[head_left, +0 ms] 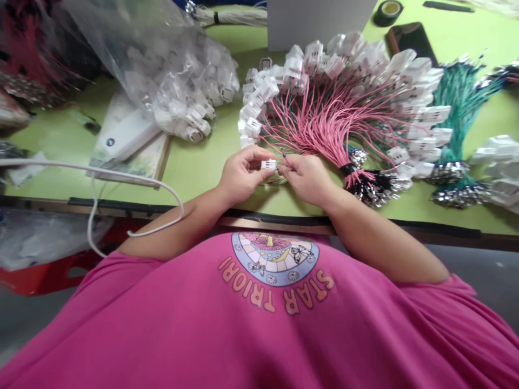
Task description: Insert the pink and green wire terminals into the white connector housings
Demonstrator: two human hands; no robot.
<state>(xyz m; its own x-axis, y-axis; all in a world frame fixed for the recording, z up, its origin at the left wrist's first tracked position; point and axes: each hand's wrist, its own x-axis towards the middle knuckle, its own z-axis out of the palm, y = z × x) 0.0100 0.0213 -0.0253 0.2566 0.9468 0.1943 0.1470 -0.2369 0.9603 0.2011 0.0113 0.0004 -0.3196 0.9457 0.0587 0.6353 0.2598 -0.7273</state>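
We've got our left hand (240, 177) pinching a small white rectangular plastic connector (268, 164), just off the near left of the fanned pink wire bundle (324, 121). Our right hand (307, 175) closes its fingertips on a thin wire (284, 155), end too small to make out. Left of the bundle, we spot a clear plastic bag (140, 32); right, thin green wires (458, 102); behind, a round black tape roll (380, 16).
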